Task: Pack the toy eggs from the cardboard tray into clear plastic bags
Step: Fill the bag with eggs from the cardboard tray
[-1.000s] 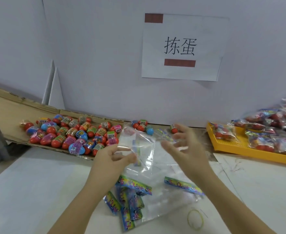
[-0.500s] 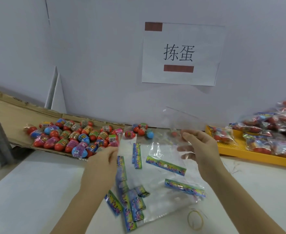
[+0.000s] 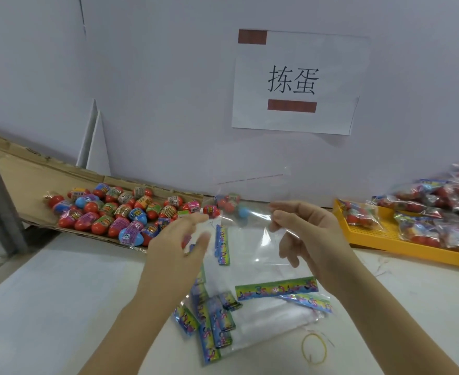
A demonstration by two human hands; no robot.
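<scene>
Red and blue toy eggs (image 3: 120, 212) lie heaped on a flat cardboard tray (image 3: 28, 174) at the left, against the wall. A few more eggs (image 3: 229, 204) sit loose behind my hands. My right hand (image 3: 307, 234) pinches the lower edge of one clear plastic bag (image 3: 252, 190), which stands up in the air in front of the wall. My left hand (image 3: 179, 244) hovers just left of that bag with fingers spread, blurred, holding nothing that I can make out. Under both hands a stack of clear bags with colourful header strips (image 3: 250, 301) lies on the table.
A yellow plastic tray (image 3: 401, 239) at the right holds several filled bags of eggs (image 3: 439, 212). A yellow rubber band (image 3: 313, 349) lies on the white table near the front. A paper sign (image 3: 296, 82) hangs on the wall behind.
My right hand has lifted one clear bag off the stack and raised it upright. My left hand let go of the bags and came back up towards the lifted bag.
</scene>
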